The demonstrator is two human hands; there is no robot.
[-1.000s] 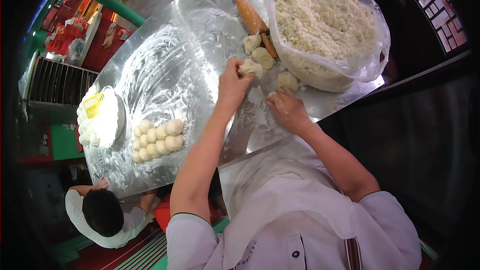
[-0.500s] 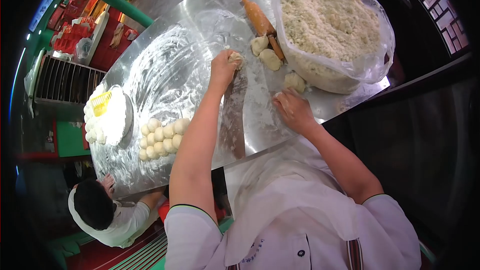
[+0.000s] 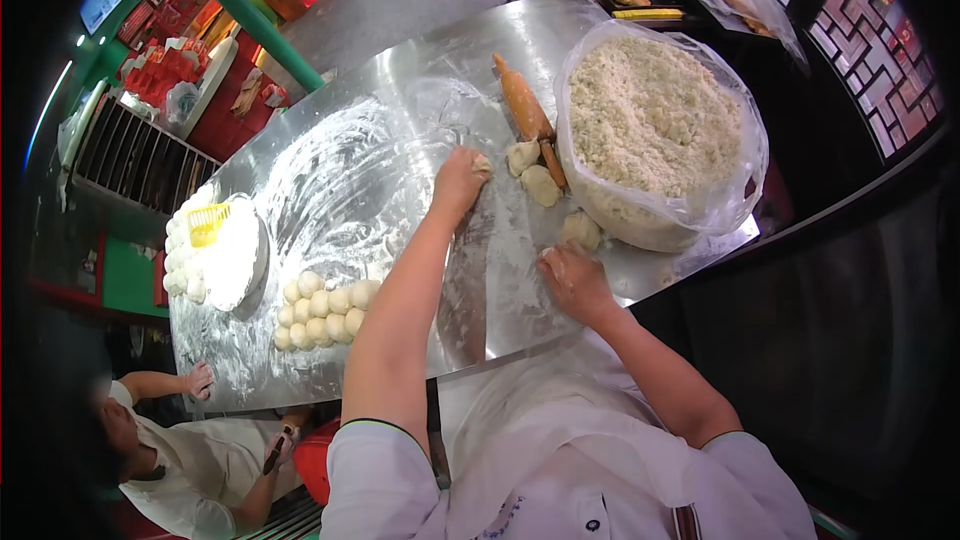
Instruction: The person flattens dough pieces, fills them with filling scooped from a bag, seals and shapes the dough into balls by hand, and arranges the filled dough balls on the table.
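My left hand (image 3: 459,183) is closed around a small piece of dough (image 3: 483,166) on the floured metal table. My right hand (image 3: 577,282) rests near the table's front edge, fingers curled inward; whatever is between them is too small to make out. Just beyond those fingers sits a lump of dough (image 3: 581,230). Two flattened dough pieces, a smaller one (image 3: 522,157) and a rounder one (image 3: 542,186), lie between my hands and a wooden rolling pin (image 3: 522,102). A plastic-lined tub (image 3: 640,225) heaped with pale crumbly filling (image 3: 650,120) stands at the right.
Rows of dough balls (image 3: 325,312) sit left of my left forearm. Farther left are a white floury mound (image 3: 236,255), a yellow scraper-like piece (image 3: 207,225) and more dough balls (image 3: 184,270). A co-worker (image 3: 205,460) stands at the lower left, one hand on the table edge.
The view has tilted up, showing more of the floor and trays behind. The co-worker has turned and now shows a second hand holding something dark. My hands keep nearly the same places.
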